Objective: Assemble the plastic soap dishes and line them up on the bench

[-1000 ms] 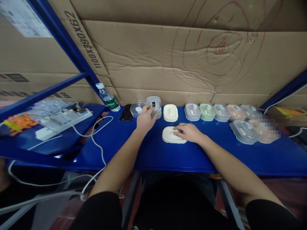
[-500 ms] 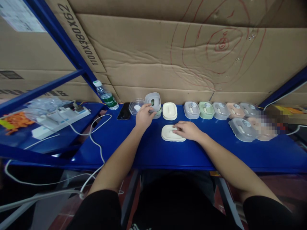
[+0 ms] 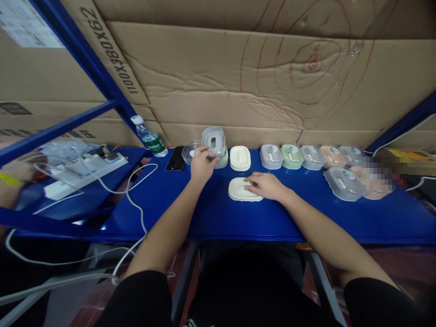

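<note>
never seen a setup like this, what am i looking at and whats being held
There's no machine here: these are a person's bare hands, seen from a camera worn on that person's head, looking forward and down at a blue table.
The left hand holds a grey cover, tilted, by a pale green base. The right hand has its fingers on a white lid; whether they grip it is hard to tell. Behind it lies another white lid.
To the left are a clear tub, a phone and a bottle; to the right, several boxes.
</note>
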Available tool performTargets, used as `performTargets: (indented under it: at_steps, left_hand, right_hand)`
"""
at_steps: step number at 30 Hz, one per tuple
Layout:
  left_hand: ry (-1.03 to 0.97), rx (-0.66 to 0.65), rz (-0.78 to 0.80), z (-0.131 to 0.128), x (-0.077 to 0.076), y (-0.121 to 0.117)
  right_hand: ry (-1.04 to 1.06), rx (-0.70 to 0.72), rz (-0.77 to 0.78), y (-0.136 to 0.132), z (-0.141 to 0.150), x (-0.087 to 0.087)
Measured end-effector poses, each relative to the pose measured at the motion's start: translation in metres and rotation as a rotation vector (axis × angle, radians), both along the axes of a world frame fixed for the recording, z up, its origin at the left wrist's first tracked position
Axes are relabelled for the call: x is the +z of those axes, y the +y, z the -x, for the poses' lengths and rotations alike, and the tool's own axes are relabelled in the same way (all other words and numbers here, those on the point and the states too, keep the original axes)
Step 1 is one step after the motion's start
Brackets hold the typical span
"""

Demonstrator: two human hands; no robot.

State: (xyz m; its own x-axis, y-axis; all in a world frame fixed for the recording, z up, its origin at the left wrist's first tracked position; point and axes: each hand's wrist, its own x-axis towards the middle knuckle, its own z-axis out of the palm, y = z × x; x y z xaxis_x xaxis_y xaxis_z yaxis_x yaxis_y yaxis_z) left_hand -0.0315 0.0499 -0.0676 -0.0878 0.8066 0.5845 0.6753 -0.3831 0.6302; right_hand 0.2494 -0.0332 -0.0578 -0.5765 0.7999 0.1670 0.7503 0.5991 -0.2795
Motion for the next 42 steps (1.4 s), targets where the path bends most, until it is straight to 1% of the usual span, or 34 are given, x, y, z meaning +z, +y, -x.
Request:
performTargets:
  at_steps: [3, 5, 7, 9, 11, 13, 15, 17, 20, 22, 24, 26, 29, 34, 38, 42]
  left_hand:
    - [-0.117, -0.06, -0.054, -0.005, 0.008, -0.007]
    - [-0.23, -0.162, -0.025, -0.01, 0.016, -0.015]
    - [-0.353, -0.308, 0.071, -0.016, 0.025, -0.026]
    - [-0.455, -0.482, 0.208, -0.022, 0.033, -0.037]
    - [-0.514, -0.629, 0.36, -0.027, 0.038, -0.047]
    - [-0.556, -0.697, 0.486, -0.03, 0.04, -0.052]
    - [-0.59, -0.69, 0.559, -0.032, 0.039, -0.053]
    - [-0.592, -0.644, 0.588, -0.033, 0.036, -0.05]
    - [-0.517, -0.569, 0.615, -0.033, 0.033, -0.044]
    - [-0.426, -0.522, 0.627, -0.032, 0.032, -0.042]
    - [-0.289, -0.471, 0.613, -0.032, 0.031, -0.043]
    - [-0.126, -0.441, 0.567, -0.032, 0.029, -0.045]
    - [0.057, -0.445, 0.504, -0.033, 0.026, -0.047]
    - [0.155, -0.454, 0.474, -0.037, 0.024, -0.051]
    - [0.21, -0.51, 0.514, -0.038, 0.028, -0.056]
    - [0.31, -0.553, 0.567, -0.038, 0.031, -0.06]
  right_hand:
    - [0.055, -0.024, -0.029, 0.001, -0.002, 0.002]
    - [0.132, -0.097, -0.076, 0.003, -0.005, 0.006]
    - [0.24, -0.191, -0.127, 0.006, -0.01, 0.01]
    - [0.376, -0.265, -0.15, 0.01, -0.015, 0.014]
    - [0.491, -0.296, -0.119, 0.013, -0.021, 0.018]
    - [0.566, -0.302, -0.059, 0.014, -0.025, 0.021]
    - [0.621, -0.301, -0.002, 0.014, -0.027, 0.022]
    - [0.669, -0.295, 0.076, 0.014, -0.027, 0.022]
    - [0.74, -0.294, 0.256, 0.014, -0.024, 0.021]
    - [0.807, -0.322, 0.337, 0.015, -0.022, 0.021]
    - [0.851, -0.353, 0.362, 0.016, -0.022, 0.021]
    - [0.851, -0.366, 0.367, 0.017, -0.024, 0.022]
    - [0.761, -0.352, 0.383, 0.016, -0.029, 0.026]
    - [0.465, -0.349, 0.359, 0.012, -0.032, 0.034]
    - [0.275, -0.342, 0.388, 0.008, -0.031, 0.042]
    - [0.109, -0.332, 0.473, 0.005, -0.032, 0.048]
